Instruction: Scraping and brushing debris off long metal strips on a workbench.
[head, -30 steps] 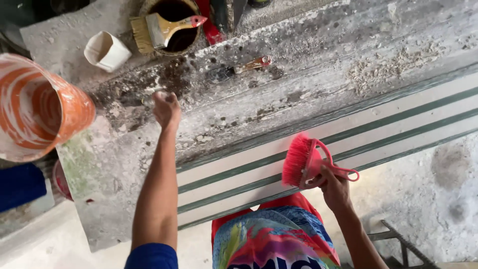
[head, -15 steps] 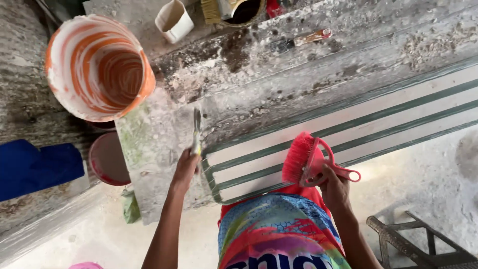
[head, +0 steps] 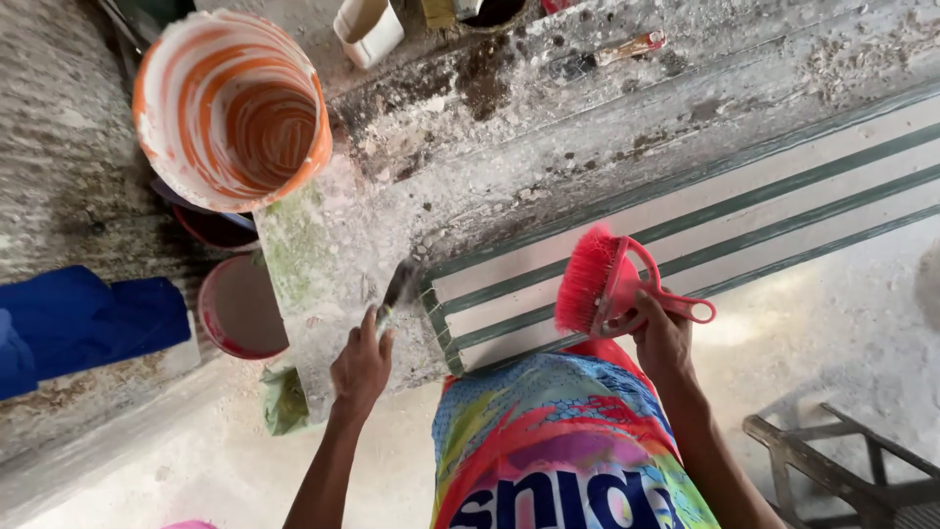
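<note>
My left hand (head: 360,367) is closed around the handle of a flat scraper (head: 397,289), its blade lying on the dusty grey slab (head: 333,255) just beside the end of the white, green-striped tile (head: 685,225). A second ago that hand was stretched out empty toward the far side of the bench; now it has come back near me with the tool in it, so I judge the scraping at this tile's edge can begin. The orange-streaked bucket (head: 230,108) stands up to the left, a red bowl (head: 240,309) below it. My right hand (head: 661,338) grips the pink brush (head: 612,284), bristles up over the tile, much as before.
</note>
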